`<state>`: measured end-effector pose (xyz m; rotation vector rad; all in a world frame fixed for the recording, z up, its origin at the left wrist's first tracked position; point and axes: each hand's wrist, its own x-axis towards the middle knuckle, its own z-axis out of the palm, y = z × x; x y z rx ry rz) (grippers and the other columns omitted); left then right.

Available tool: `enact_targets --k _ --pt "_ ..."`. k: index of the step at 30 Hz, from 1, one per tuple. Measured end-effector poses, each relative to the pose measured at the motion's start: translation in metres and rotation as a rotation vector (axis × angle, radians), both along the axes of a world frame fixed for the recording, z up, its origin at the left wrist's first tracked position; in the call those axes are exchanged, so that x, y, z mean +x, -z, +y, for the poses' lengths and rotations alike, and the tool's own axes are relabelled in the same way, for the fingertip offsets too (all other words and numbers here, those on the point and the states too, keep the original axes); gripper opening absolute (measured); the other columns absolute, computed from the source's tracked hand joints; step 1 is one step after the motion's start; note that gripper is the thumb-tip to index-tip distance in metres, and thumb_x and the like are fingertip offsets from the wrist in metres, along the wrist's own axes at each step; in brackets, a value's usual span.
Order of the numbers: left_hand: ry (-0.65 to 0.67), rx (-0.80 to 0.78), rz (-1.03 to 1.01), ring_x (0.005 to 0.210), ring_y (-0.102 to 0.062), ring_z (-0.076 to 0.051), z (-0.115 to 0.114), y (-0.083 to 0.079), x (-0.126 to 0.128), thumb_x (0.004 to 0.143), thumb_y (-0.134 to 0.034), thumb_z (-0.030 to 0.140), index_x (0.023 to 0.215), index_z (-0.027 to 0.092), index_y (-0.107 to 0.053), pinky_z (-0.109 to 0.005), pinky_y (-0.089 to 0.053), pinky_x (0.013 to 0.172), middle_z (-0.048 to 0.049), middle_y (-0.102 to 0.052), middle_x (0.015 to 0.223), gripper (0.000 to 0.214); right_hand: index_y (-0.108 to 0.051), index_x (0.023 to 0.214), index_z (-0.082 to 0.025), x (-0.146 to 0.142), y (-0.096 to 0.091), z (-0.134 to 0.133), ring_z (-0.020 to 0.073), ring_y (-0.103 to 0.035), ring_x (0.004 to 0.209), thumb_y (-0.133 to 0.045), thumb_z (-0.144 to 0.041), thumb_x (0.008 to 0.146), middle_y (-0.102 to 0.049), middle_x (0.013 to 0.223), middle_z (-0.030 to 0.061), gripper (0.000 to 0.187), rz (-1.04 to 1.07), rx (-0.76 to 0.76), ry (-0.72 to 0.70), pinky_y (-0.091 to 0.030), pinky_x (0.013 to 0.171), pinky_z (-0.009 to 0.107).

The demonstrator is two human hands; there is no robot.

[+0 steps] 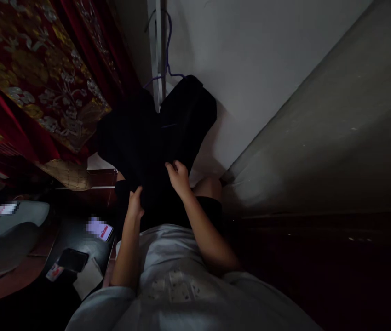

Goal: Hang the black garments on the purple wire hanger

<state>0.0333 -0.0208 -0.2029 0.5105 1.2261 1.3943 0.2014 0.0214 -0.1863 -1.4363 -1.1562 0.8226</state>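
Note:
A black garment, which looks like a shirt or jacket, hangs on a purple hanger. The hanger is hooked at a narrow white upright bar by the wall. My left hand is closed on the lower left part of the cloth, thumb up. Higher and to the right, my right hand pinches the front of the same garment. Folds and fastenings are lost in the dark fabric.
Red cloth with gold and silver embroidery hangs at the left. Below it, a lit phone and a dark phone lie on a grey surface. A pale wall and a large grey panel stand to the right.

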Motion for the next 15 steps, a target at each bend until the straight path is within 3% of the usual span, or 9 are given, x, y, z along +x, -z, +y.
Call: enact_targets --k 4,7,9,13,15 --pt "-0.436 0.333 0.342 0.123 -0.064 -0.022 0.001 -0.004 -0.007 0.083 -0.074 0.031 0.112 0.026 -0.061 -0.035 -0.050 0.109 -0.0027 -0.068 0.120 0.033 -0.031 0.059 -0.022 0.022 -0.012 -0.013 0.0125 -0.038 0.056 -0.055 -0.049 0.091 -0.035 0.057 -0.0023 0.048 -0.108 -0.117 -0.106 -0.026 0.056 0.029" --pt "-0.590 0.556 0.650 0.140 -0.050 -0.023 -0.010 -0.010 -0.005 0.088 -0.073 0.031 0.131 0.028 -0.052 -0.036 -0.038 0.119 -0.0066 -0.051 0.144 0.048 -0.030 0.057 -0.022 0.025 -0.019 -0.024 0.0106 -0.035 0.054 -0.058 -0.051 0.090 -0.033 0.054 -0.0032 0.052 -0.159 -0.159 -0.219 -0.024 0.054 0.028" --pt "-0.512 0.606 0.743 0.140 -0.047 -0.024 -0.020 -0.013 0.005 0.089 -0.074 0.030 0.131 0.028 -0.054 -0.037 -0.036 0.120 -0.0087 -0.049 0.144 0.047 -0.038 0.057 -0.021 0.022 -0.023 -0.031 0.0107 -0.039 0.053 -0.058 -0.055 0.090 -0.041 0.054 -0.0026 0.051 -0.151 -0.188 -0.309 -0.027 0.053 0.027" --pt "0.023 0.603 0.621 0.115 -0.063 -0.026 -0.033 -0.012 0.037 0.092 -0.072 0.031 0.108 0.023 -0.070 -0.034 -0.046 0.108 -0.0090 -0.066 0.113 0.018 -0.051 0.063 -0.019 0.018 -0.033 -0.039 0.0120 -0.048 0.054 -0.060 -0.052 0.091 -0.057 0.059 0.0007 0.044 -0.158 -0.207 -0.397 -0.031 0.053 0.026" --pt "0.139 0.612 0.540 0.107 -0.065 -0.024 -0.034 -0.011 0.050 0.095 -0.069 0.030 0.113 0.023 -0.070 -0.031 -0.050 0.100 -0.0085 -0.067 0.111 0.020 -0.052 0.062 -0.018 0.021 -0.034 -0.039 0.0118 -0.050 0.054 -0.060 -0.048 0.092 -0.057 0.058 0.0010 0.042 -0.160 -0.217 -0.421 -0.032 0.052 0.025"
